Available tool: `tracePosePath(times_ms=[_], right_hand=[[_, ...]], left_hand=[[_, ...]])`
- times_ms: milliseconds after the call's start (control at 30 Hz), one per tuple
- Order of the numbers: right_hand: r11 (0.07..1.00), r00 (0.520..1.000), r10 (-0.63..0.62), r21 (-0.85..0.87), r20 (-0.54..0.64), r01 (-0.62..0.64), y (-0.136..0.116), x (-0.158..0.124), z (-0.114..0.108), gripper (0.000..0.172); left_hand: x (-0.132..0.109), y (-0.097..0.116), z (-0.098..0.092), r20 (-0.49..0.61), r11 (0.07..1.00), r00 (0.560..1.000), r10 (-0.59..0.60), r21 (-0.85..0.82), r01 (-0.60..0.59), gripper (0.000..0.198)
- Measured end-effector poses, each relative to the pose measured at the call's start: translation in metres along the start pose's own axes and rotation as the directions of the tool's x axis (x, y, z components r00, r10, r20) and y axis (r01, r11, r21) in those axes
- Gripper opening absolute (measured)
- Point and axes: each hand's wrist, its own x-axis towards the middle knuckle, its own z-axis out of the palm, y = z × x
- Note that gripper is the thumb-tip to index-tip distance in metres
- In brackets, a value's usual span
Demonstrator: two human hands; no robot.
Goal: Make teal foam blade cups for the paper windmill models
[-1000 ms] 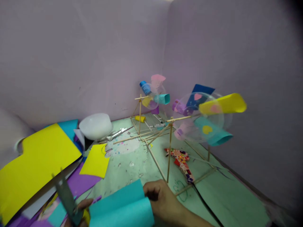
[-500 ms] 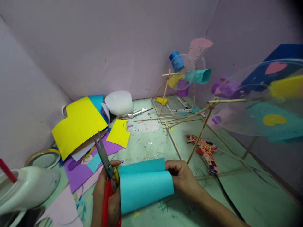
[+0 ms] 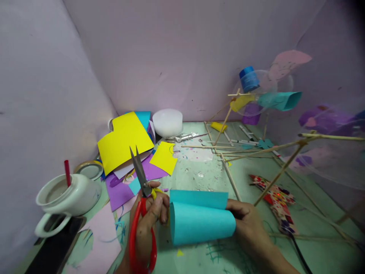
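A folded sheet of teal paper (image 3: 201,220) is held over the green table (image 3: 256,243) between both hands. My right hand (image 3: 248,224) is closed on the sheet's right end. My left hand (image 3: 148,224) grips red-handled scissors (image 3: 139,213) with the blades pointing up and nearly closed, and its fingers also touch the sheet's left edge.
Yellow (image 3: 122,140), purple (image 3: 119,190) and pink (image 3: 99,243) paper sheets lie at left. A white jug (image 3: 68,198) with a red stick, a phone (image 3: 54,251), a white bowl (image 3: 167,122) and stick-framed paper windmills (image 3: 262,99) stand around. A patterned star (image 3: 276,199) with a black cable lies at right.
The view has swung left and down, bringing the jug and phone in. Both hands with the teal paper and scissors have risen into full view.
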Motion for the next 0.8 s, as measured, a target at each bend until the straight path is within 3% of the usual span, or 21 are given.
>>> tracePosePath(times_ms=[100,200,300,433,633,700,800], right_hand=[[0.958,0.968,-0.229,-0.199,-0.098,0.206,-0.002,-0.006,-0.003,0.008],[0.922,0.934,-0.321,-0.279,-0.158,0.269,-0.003,-0.009,-0.001,0.008],[0.96,0.961,-0.238,-0.185,-0.139,0.211,-0.003,-0.007,0.002,0.011],[0.996,0.996,-0.089,0.027,0.004,0.088,-0.006,-0.003,0.002,0.013],[0.997,0.97,-0.007,0.081,0.245,-0.013,-0.016,-0.002,0.0,0.009],[0.998,0.969,-0.013,0.067,0.246,-0.004,-0.018,-0.003,0.0,0.009],[0.995,0.99,-0.097,0.048,0.105,0.092,-0.018,-0.005,0.001,0.006]], left_hand=[[0.006,0.0,-0.005,-0.086,0.999,0.996,0.019,0.05,-0.015,0.047],[0.009,0.0,-0.008,-0.079,0.999,0.997,0.02,0.041,-0.017,0.051],[0.009,0.0,-0.01,-0.061,0.996,0.998,0.025,0.091,-0.019,0.051],[0.009,0.001,-0.01,-0.047,0.989,0.999,-0.015,0.144,0.022,0.051],[0.005,0.007,-0.012,0.242,0.962,0.97,0.017,0.259,-0.082,0.053],[0.006,0.007,-0.013,0.282,0.941,0.959,0.002,0.323,-0.097,0.052],[0.007,0.007,-0.013,0.173,0.897,0.984,0.044,0.426,-0.116,0.052]])
